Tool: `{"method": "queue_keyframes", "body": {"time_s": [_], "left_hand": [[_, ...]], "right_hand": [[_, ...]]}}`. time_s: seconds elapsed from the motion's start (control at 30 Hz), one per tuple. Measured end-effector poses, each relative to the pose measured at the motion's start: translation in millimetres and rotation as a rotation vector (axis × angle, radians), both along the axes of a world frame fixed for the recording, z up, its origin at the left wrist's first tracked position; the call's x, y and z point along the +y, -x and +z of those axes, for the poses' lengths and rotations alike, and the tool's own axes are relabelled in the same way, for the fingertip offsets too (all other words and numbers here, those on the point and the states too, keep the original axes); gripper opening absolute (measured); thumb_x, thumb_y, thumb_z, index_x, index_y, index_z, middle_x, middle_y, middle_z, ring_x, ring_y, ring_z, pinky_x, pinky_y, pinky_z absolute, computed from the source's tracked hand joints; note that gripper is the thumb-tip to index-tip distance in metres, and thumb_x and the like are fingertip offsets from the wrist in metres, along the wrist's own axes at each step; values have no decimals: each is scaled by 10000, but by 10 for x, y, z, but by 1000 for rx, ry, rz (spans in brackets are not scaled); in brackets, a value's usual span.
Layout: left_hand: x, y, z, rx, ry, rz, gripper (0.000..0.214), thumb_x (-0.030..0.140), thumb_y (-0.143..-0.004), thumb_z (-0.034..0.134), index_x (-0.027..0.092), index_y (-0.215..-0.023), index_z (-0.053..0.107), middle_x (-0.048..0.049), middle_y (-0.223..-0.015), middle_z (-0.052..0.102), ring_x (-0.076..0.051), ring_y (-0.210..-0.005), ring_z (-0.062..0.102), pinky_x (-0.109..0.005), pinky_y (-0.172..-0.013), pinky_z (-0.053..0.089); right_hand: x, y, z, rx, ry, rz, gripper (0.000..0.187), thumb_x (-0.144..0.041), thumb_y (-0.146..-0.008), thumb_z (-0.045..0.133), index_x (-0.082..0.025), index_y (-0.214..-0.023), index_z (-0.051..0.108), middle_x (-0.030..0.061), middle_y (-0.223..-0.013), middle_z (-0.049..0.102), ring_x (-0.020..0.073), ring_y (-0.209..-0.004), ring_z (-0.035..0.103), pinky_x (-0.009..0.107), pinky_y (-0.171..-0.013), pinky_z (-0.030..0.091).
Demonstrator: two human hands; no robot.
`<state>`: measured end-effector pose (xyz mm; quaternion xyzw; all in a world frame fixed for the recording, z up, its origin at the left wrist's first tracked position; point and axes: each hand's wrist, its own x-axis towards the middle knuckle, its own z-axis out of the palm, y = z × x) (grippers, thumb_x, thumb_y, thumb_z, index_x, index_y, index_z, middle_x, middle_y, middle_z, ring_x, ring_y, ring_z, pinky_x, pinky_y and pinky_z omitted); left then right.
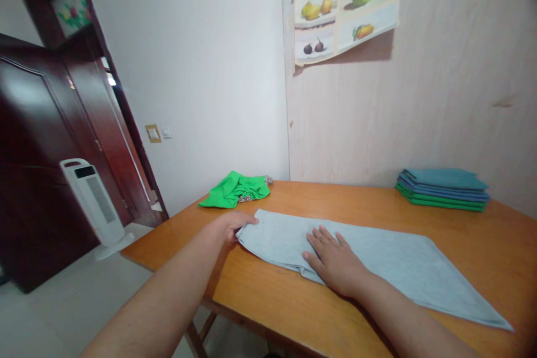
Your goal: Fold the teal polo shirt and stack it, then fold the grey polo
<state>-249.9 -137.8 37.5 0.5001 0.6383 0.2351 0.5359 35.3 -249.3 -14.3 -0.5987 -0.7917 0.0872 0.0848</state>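
A light grey-blue cloth lies folded lengthwise across the wooden table. My left hand pinches the cloth's far left end, fingers closed on the fabric. My right hand lies flat on the cloth near its middle, fingers stretched out and slightly spread, pressing it down.
A crumpled green cloth sits at the table's far left corner. A neat stack of folded blue and green cloths rests at the back right by the wall. A white heater stands on the floor to the left, near a dark wooden door.
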Motion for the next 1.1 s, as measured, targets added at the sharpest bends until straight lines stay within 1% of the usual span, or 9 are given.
{"method": "queue_keyframes", "body": {"time_s": [0.17,0.37,0.5,0.63,0.73,0.83,0.9,0.97,1.1], "left_hand": [[-27,-41,132,-92,-13,-52,238,312,-698,750,139,-843,676,-107,-887,778,-240,-822,739,-294,-696,586],[-68,-243,300,-143,-144,-126,286,245,-639,763,156,-897,678,-53,-832,764,-188,-692,707,-257,-621,542],[-121,-468,393,-69,-249,-187,258,205,-684,704,171,-934,650,-28,-807,743,-177,-669,691,-248,-593,510],[-193,-708,463,137,-399,-235,295,198,-700,688,167,-991,652,-11,-815,726,-188,-751,684,-232,-612,486],[-231,-884,448,240,-509,-276,320,197,-680,697,150,-994,657,-10,-812,710,-184,-768,661,-216,-602,455],[-250,-1053,367,257,-493,-368,270,195,-685,671,145,-949,657,3,-713,667,-161,-657,621,-211,-533,411],[-255,-1155,295,263,-469,-428,221,186,-688,653,149,-905,655,19,-645,629,-142,-580,581,-207,-489,374],[-257,-1240,226,274,-468,-461,180,179,-687,652,152,-864,651,28,-608,603,-126,-535,544,-202,-464,342],[-261,-1365,119,314,-488,-498,108,180,-698,661,150,-801,653,22,-606,600,-113,-512,517,-200,-453,319]], "right_hand": [[-6,6,17,14,9,-2,775,-646,-968,184,-161,-1553,334,101,-1633,210,273,-1527,70,520,-1207,16],[-15,20,30,24,19,-3,765,-632,-973,193,-155,-1555,327,109,-1635,199,277,-1527,63,526,-1203,15],[-3,18,23,20,26,-5,758,-624,-975,197,-155,-1558,321,107,-1638,191,275,-1528,57,531,-1200,11],[1,16,23,26,15,4,755,-622,-977,198,-153,-1551,338,114,-1635,203,283,-1527,66,538,-1198,14],[-5,17,16,35,4,4,747,-618,-980,207,-152,-1546,349,124,-1632,213,289,-1526,65,544,-1197,13],[1,13,0,76,-6,14,733,-611,-980,244,-154,-1541,358,128,-1628,231,296,-1524,80,549,-1199,17],[25,-2,-6,145,-28,8,703,-572,-984,276,-143,-1534,371,130,-1615,272,299,-1518,124,547,-1203,56],[67,-32,-4,264,-86,-31,650,-490,-993,286,-117,-1512,405,137,-1584,347,294,-1499,215,516,-1204,143],[182,-126,13,544,-275,-186,595,-390,-985,267,-62,-1398,541,169,-1445,539,254,-1361,476,381,-1145,332]]}}
